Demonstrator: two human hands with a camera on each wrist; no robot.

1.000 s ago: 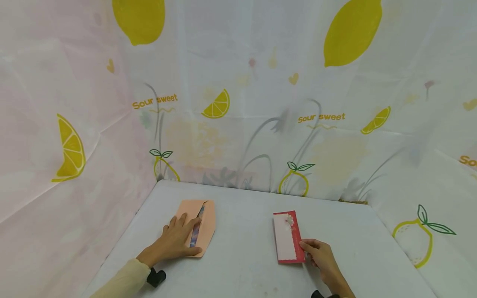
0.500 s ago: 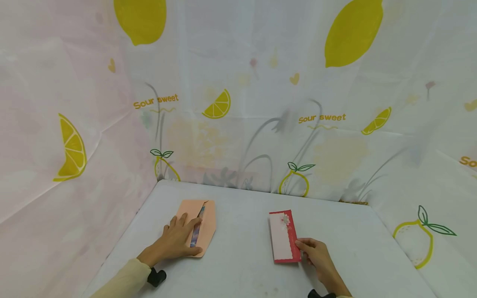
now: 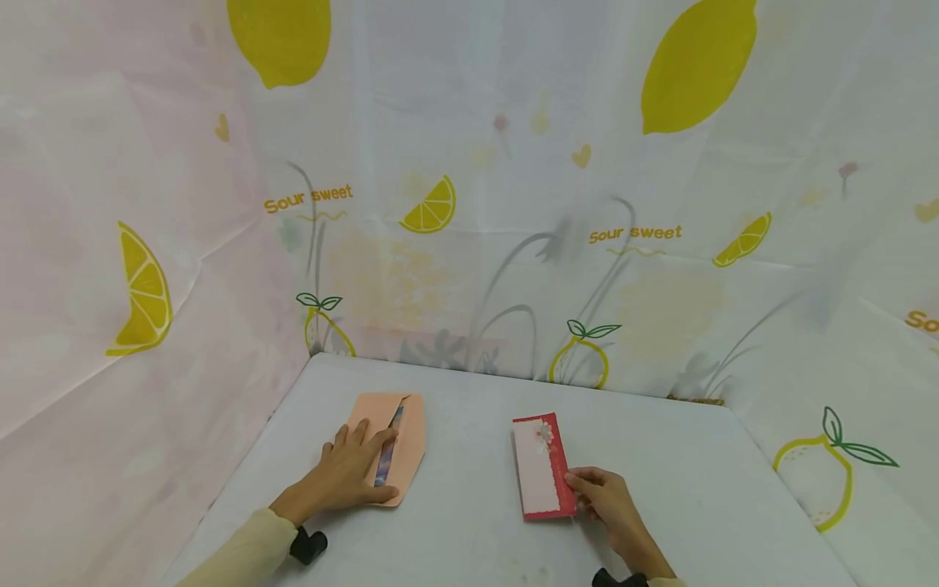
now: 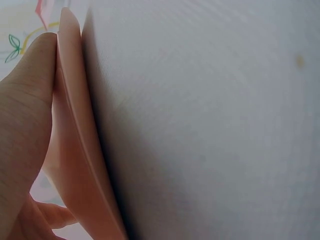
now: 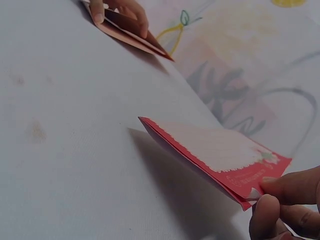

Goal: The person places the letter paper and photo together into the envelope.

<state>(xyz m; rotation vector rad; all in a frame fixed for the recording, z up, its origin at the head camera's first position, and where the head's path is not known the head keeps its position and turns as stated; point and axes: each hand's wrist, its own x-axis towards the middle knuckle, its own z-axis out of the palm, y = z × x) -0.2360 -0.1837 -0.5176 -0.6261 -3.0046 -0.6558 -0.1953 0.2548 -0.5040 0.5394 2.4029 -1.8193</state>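
A peach envelope (image 3: 413, 444) lies at the left of the white table, its flap side toward the right. A blue-purple strip (image 3: 385, 465) shows in its slit. My left hand (image 3: 345, 473) rests on the envelope, fingers spread, with thumb and index finger by the slit. In the left wrist view, the thumb touches the envelope's edge (image 4: 75, 100). Between thumb and fingers, my right hand (image 3: 610, 504) pinches the right edge of a red and pale pink card (image 3: 539, 469) with a white flower on it. The right wrist view shows this card (image 5: 210, 150) raised and tilted, its shadow below.
White table (image 3: 469, 424) ends at a backdrop (image 3: 469, 269) printed with lemons, which encloses the back and both sides. A few faint stains (image 5: 36, 131) mark the tabletop. Black straps (image 3: 308, 545) sit on both wrists.
My right hand has moved to the left with the card, bringing it nearer the envelope. The left hand and the envelope have stayed in place.
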